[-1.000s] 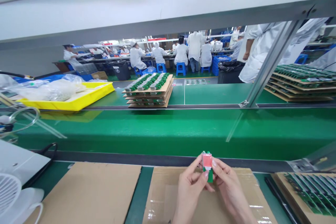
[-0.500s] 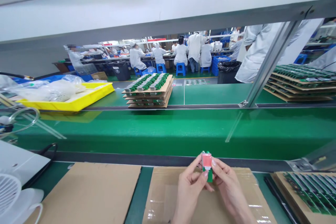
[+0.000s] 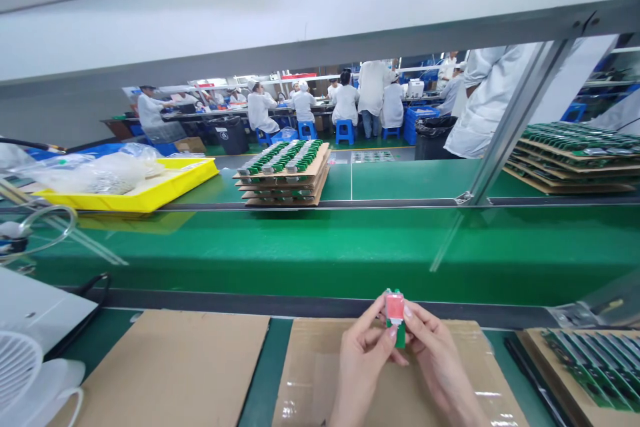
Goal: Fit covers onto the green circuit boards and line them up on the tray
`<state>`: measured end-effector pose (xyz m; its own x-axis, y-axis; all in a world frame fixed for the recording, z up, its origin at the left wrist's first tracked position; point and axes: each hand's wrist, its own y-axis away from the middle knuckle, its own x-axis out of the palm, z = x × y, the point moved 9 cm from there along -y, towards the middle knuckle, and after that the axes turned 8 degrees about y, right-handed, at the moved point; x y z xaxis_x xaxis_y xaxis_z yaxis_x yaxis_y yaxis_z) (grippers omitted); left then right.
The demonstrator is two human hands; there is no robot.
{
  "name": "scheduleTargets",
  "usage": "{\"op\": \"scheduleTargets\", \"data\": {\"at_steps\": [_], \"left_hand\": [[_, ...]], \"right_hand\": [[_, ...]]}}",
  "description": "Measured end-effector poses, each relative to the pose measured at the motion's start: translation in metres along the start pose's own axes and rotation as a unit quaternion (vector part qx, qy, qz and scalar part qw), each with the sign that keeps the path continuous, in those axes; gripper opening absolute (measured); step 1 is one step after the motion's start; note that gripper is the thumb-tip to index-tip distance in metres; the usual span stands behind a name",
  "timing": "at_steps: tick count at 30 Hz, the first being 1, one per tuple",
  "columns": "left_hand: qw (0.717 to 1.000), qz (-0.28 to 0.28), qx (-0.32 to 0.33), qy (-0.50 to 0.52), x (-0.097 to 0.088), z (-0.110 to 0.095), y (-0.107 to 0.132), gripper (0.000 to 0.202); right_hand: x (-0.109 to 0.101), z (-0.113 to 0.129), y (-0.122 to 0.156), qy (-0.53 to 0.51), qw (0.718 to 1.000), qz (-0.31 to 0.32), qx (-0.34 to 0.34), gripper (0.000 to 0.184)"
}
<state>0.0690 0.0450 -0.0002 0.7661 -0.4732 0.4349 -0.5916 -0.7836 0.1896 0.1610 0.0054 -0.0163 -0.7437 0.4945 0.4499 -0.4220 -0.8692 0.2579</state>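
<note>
Where the view begins, at the bottom edge, the left hand (image 3: 361, 363) and the right hand (image 3: 436, 361) meet above a flat sheet of brown cardboard with clear tape across it (image 3: 320, 380). Both hands are closed in a pinch on a small green part with a pink-red rectangular face (image 3: 395, 310), held upright between the fingertips; the left thumb presses the part's lower front, and the right fingertips grip its right side. Any print on the pink-red face is too small to read.

Left of that sheet lies a second plain brown cardboard sheet (image 3: 175, 363), with a strip of dark green bench showing between them. At the lower left corner stands a white plastic fan with a round grille (image 3: 23, 373), and a black cable (image 3: 87, 307) loops just behind it. At the lower right, a cardboard tray of green circuit boards in rows (image 3: 593, 367) sits beside the taped sheet.

Beyond the bench edge runs a wide green conveyor belt (image 3: 325, 247). Past it, on a farther green surface, sit a shallow yellow plastic tray holding clear plastic bags (image 3: 150, 190), a stack of cardboard layers topped with green and grey parts (image 3: 286, 170), and, at the right, another stack of cardboard layers carrying green boards (image 3: 575, 153). A slanted grey metal strut (image 3: 515, 120) crosses in front of that stack.

Farthest off, people in white coats and caps (image 3: 345, 100) sit on blue stools (image 3: 345, 130) at long tables, and a person in a white coat (image 3: 493, 97) stands at the right. No writing there can be read.
</note>
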Motion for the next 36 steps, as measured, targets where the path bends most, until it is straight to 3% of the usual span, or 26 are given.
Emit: {"op": "scheduleTargets", "data": {"at_steps": [36], "left_hand": [[1.000,0.001,0.007,-0.018,-0.0010,-0.0001,-0.0003,0.080]], "right_hand": [[0.0021,-0.0001,-0.0002,-0.009,1.000,0.005,-0.001,0.040]]}}
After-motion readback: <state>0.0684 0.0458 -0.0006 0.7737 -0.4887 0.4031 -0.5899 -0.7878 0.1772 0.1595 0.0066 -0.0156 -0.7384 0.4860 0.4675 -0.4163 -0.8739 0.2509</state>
